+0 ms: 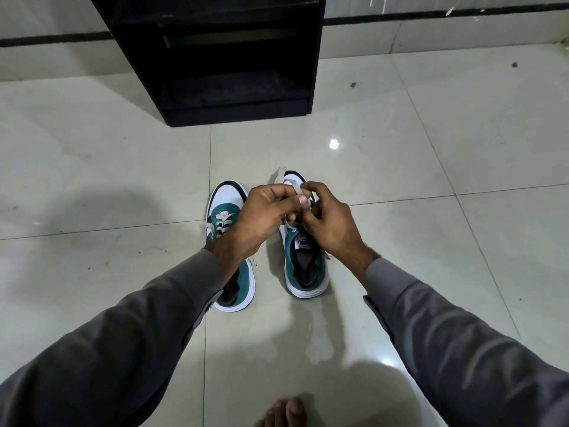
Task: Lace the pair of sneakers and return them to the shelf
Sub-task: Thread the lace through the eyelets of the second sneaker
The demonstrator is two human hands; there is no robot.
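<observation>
Two teal-and-white sneakers stand side by side on the floor, toes pointing away from me. The left sneaker has a white lace threaded through its eyelets. Over the right sneaker my left hand and my right hand meet, both pinching its white lace, which loops up above the fingers. My hands hide the eyelets of that shoe. The black shelf stands open in front, beyond the shoes.
Glossy pale floor tiles spread all around. A wall with a dark stripe runs behind the shelf. My bare toes show at the bottom edge, just behind the shoes.
</observation>
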